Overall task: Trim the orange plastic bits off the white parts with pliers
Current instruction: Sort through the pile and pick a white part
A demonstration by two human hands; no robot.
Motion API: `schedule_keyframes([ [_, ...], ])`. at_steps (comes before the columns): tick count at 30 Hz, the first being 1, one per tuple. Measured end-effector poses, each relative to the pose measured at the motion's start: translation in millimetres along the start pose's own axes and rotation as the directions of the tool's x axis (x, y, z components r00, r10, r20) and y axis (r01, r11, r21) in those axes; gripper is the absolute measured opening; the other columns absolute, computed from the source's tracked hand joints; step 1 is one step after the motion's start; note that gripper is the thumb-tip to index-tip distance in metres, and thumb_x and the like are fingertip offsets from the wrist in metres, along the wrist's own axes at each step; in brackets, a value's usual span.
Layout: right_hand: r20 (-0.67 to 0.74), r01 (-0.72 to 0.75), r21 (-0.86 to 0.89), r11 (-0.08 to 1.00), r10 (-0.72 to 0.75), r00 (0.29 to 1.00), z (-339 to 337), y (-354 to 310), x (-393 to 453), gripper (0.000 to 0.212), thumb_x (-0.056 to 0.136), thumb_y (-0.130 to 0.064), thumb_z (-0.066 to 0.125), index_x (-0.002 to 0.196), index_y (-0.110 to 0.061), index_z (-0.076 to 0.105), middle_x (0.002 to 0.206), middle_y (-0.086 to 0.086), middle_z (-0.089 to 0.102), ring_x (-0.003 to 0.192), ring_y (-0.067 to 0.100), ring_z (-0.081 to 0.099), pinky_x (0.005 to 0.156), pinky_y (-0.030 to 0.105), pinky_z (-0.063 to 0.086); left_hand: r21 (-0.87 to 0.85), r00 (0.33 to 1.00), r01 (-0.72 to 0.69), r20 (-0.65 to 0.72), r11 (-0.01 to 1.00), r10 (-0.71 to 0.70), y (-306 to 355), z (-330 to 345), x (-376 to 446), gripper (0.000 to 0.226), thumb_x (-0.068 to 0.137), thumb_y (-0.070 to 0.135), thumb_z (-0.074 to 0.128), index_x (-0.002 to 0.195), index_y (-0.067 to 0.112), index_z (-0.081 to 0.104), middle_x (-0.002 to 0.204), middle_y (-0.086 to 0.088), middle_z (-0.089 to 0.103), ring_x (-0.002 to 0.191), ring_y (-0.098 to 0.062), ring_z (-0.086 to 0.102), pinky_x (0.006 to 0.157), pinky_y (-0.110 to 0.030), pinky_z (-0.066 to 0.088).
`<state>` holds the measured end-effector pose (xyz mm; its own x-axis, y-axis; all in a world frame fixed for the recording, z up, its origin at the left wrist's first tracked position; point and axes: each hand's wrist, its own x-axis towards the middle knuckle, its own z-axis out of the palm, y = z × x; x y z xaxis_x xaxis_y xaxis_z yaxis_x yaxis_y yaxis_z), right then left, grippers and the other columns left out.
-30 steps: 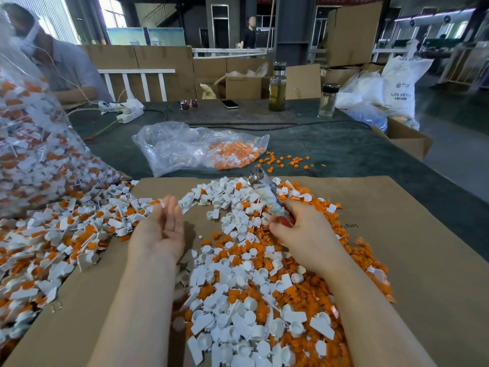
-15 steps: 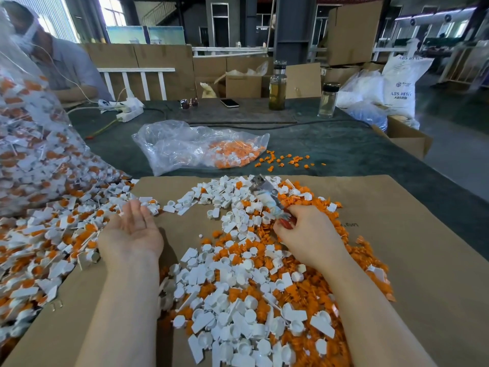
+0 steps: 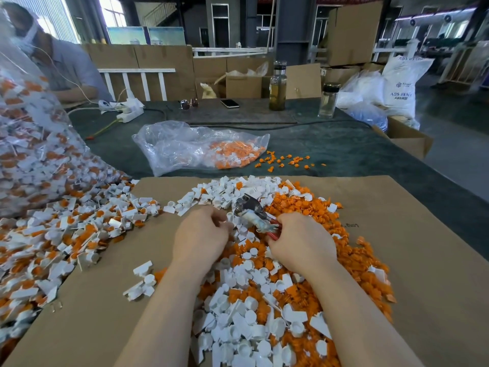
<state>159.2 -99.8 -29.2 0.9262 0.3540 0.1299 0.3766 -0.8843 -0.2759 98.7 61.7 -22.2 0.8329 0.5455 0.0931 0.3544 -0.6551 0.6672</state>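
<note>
My right hand (image 3: 301, 243) grips the red handles of the pliers (image 3: 250, 209), whose metal jaws point up and left over the middle heap. My left hand (image 3: 202, 234) sits just left of the jaws with its fingers curled, pinching a small white part that is mostly hidden by the fingers. Under both hands lies a heap of white parts and cut orange bits (image 3: 254, 313) on a cardboard sheet (image 3: 412, 260). To the left, a spread of white parts with orange bits still attached (image 3: 55, 234) spills from a big clear bag (image 3: 26, 154).
A clear bag with orange pieces (image 3: 198, 151) and loose orange bits (image 3: 287, 160) lie on the green table beyond the cardboard. Farther back are two bottles (image 3: 277, 86), a phone (image 3: 229, 103), sunglasses (image 3: 189, 103) and a power strip (image 3: 129, 112). Another person (image 3: 63, 67) sits at far left.
My left hand went out to the left pile palm up, then came back to the pliers' jaws with its fingers curled. My right hand tilted the pliers toward the left.
</note>
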Motion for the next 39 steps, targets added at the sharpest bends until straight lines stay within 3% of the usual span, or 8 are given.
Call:
schedule_keyframes([
  [5, -0.004, 0.020, 0.007, 1.000, -0.020, 1.000, 1, 1, 0, 0.014, 0.085, -0.043, 0.061, 0.087, -0.030, 0.057, 0.074, -0.013, 0.055, 0.063, 0.008, 0.054, 0.047, 0.024, 0.045, 0.136, 0.996, -0.080, 0.044, 0.987, 0.075, -2, 4, 3, 0.016, 0.094, 0.023, 0.063, 0.109, 0.027, 0.066, 0.120, -0.001, 0.060, 0.098, -0.017, 0.061, 0.086, -0.033, 0.053],
  [11, -0.060, 0.030, 0.081, 0.996, -0.025, 0.998, -2, 3, -1, 0.016, 0.087, -0.047, 0.057, 0.090, -0.032, 0.051, 0.078, -0.012, 0.054, 0.070, 0.011, 0.055, 0.050, 0.025, 0.043, 0.244, 0.996, -0.070, 0.076, 0.967, 0.053, -1, 6, 3, 0.032, 0.097, 0.034, 0.059, 0.124, 0.017, 0.063, 0.127, -0.006, 0.055, 0.108, -0.023, 0.059, 0.088, -0.033, 0.047],
  [18, -0.122, -0.001, 0.266, 0.964, 0.035, 0.992, -6, 4, 1, 0.018, 0.088, -0.046, 0.059, 0.087, -0.030, 0.053, 0.075, -0.013, 0.055, 0.065, 0.005, 0.053, 0.050, 0.023, 0.042, 0.183, 0.992, -0.047, 0.125, 0.982, 0.024, 0, 4, 3, 0.010, 0.096, 0.028, 0.061, 0.104, 0.023, 0.062, 0.110, -0.002, 0.062, 0.096, -0.020, 0.061, 0.083, -0.034, 0.050],
  [25, -0.253, 0.047, 0.445, 0.894, 0.075, 0.964, -8, 3, 0, 0.020, 0.087, -0.041, 0.066, 0.099, -0.026, 0.063, 0.077, -0.020, 0.055, 0.070, 0.004, 0.055, 0.057, 0.020, 0.043, -0.027, 1.000, -0.024, 0.004, 0.999, 0.024, 0, 6, 3, 0.007, 0.097, 0.027, 0.061, 0.103, 0.025, 0.059, 0.089, 0.012, 0.061, 0.077, -0.004, 0.058, 0.062, -0.025, 0.047],
  [28, -0.311, 0.080, 0.447, 0.891, 0.071, 0.948, -8, 1, -1, 0.032, 0.086, -0.040, 0.068, 0.112, -0.022, 0.065, 0.084, -0.019, 0.055, 0.073, 0.002, 0.049, 0.058, 0.017, 0.039, -0.238, 0.997, -0.019, -0.083, 0.971, -0.001, 7, 6, 2, 0.004, 0.097, 0.023, 0.060, 0.098, 0.027, 0.061, 0.091, 0.013, 0.062, 0.073, -0.002, 0.061, 0.053, -0.017, 0.043],
  [31, -0.327, 0.097, 0.478, 0.873, 0.075, 0.942, -9, -2, -1, 0.037, 0.085, -0.042, 0.070, 0.116, -0.022, 0.063, 0.080, -0.027, 0.043, 0.077, 0.002, 0.049, 0.063, 0.019, 0.041, -0.511, 0.998, 0.037, -0.024, 0.859, -0.058, 13, 4, -2, 0.009, 0.097, 0.015, 0.061, 0.099, 0.022, 0.066, 0.086, 0.004, 0.069, 0.072, -0.010, 0.072, 0.051, -0.017, 0.052],
  [35, -0.329, 0.126, 0.540, 0.832, 0.071, 0.942, -13, -1, -3, 0.027, 0.084, -0.040, 0.070, 0.107, -0.027, 0.063, 0.080, -0.029, 0.050, 0.075, -0.003, 0.054, 0.064, 0.017, 0.044, -0.517, 0.999, 0.026, 0.030, 0.856, -0.012, 17, 1, -7, 0.016, 0.096, 0.016, 0.063, 0.104, 0.028, 0.071, 0.077, 0.004, 0.072, 0.075, -0.014, 0.072, 0.060, -0.017, 0.055],
  [39, -0.305, 0.148, 0.606, 0.782, 0.057, 0.951, -14, -2, -4, 0.028, 0.087, -0.034, 0.070, 0.112, -0.023, 0.064, 0.092, -0.016, 0.063, 0.085, 0.003, 0.060, 0.073, 0.020, 0.051, -0.615, 0.998, 0.054, 0.046, 0.787, -0.033, 24, 3, -9, 0.026, 0.090, 0.020, 0.073, 0.114, 0.027, 0.066, 0.090, -0.003, 0.071, 0.083, -0.017, 0.071, 0.082, -0.033, 0.059],
])
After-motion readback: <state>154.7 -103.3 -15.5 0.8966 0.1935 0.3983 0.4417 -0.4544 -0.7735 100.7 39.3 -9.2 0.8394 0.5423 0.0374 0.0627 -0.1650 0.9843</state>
